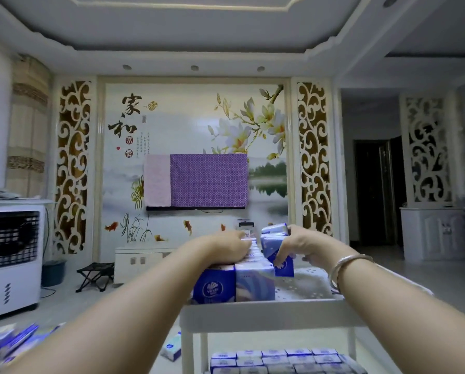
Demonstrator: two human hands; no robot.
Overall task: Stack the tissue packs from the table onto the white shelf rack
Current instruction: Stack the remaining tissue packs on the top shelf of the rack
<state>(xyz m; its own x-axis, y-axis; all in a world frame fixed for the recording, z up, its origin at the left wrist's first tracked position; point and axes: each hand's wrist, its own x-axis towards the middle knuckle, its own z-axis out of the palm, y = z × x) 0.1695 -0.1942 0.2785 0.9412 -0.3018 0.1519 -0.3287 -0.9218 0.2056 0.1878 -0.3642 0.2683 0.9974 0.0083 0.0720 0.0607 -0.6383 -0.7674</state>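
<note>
Right hand (302,245) pinches tissue pack (278,251) over white shelf rack (263,310).

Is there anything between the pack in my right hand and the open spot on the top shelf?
Nothing visible. The right hand holds the tissue pack just above bare top shelf, right of the packed row.

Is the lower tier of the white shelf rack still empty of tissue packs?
No: the lower tier of the white shelf rack already holds rows of tissue packs.
</note>
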